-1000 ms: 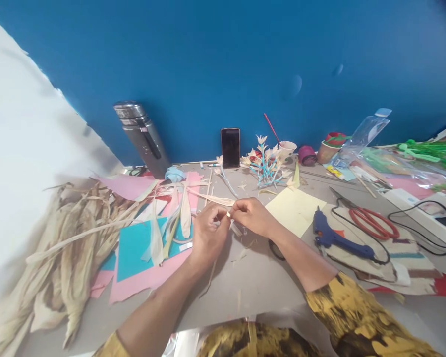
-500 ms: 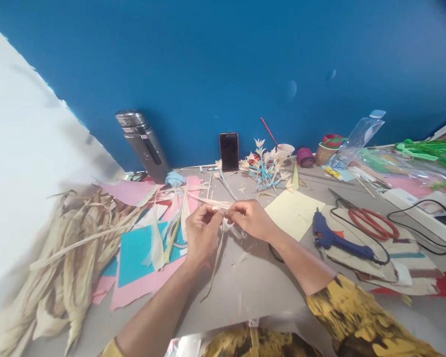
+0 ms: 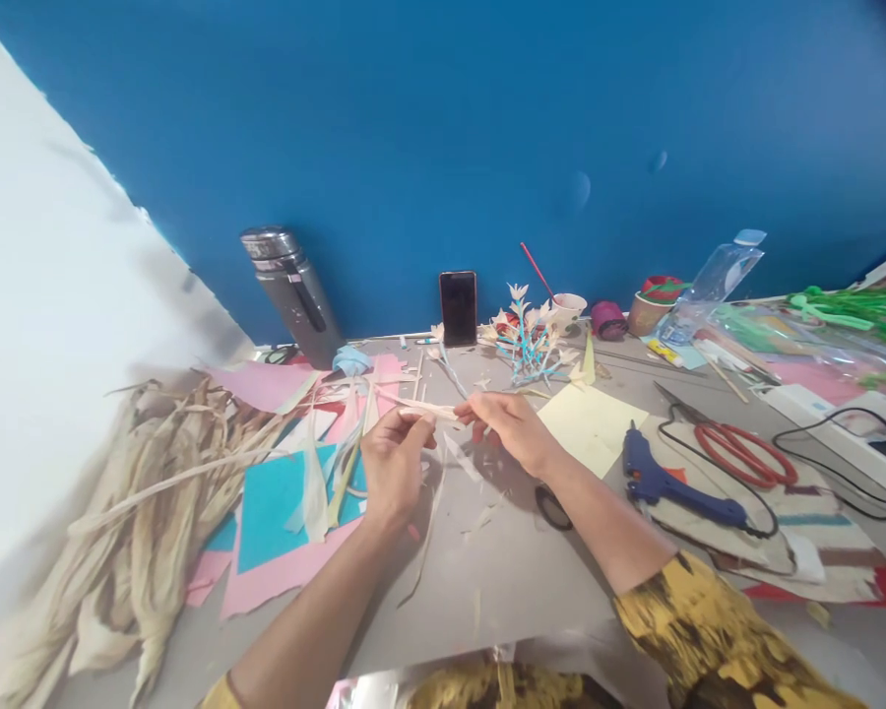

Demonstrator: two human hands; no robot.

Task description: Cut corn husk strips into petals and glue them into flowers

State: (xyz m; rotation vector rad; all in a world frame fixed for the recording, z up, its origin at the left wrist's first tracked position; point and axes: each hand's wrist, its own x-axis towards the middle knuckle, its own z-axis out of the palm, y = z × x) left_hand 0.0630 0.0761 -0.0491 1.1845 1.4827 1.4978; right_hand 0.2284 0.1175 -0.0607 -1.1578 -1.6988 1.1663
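Note:
My left hand (image 3: 393, 463) and my right hand (image 3: 511, 428) meet above the grey table (image 3: 502, 566), both pinched on a thin pale husk strip (image 3: 432, 512). The strip hangs down from my fingers toward the table. Its upper end between my fingertips is too small to make out clearly. Just left of my left hand lie blue and pink paper sheets (image 3: 281, 502) with pale leaf-shaped cutouts on them. A yellow paper sheet (image 3: 593, 425) lies right of my right hand.
A heap of dried corn husks (image 3: 140, 502) fills the left. A blue glue gun (image 3: 664, 483) and red scissors (image 3: 738, 453) lie at right, with cables. At the back wall stand a steel flask (image 3: 291, 290), a phone (image 3: 458, 307), a husk flower piece (image 3: 528, 340), cups and a plastic bottle (image 3: 709, 286).
My hands have drawn slightly apart and shifted a little away from me. The husk strip, bunched between my fingers a second ago, now hangs longer below my left hand.

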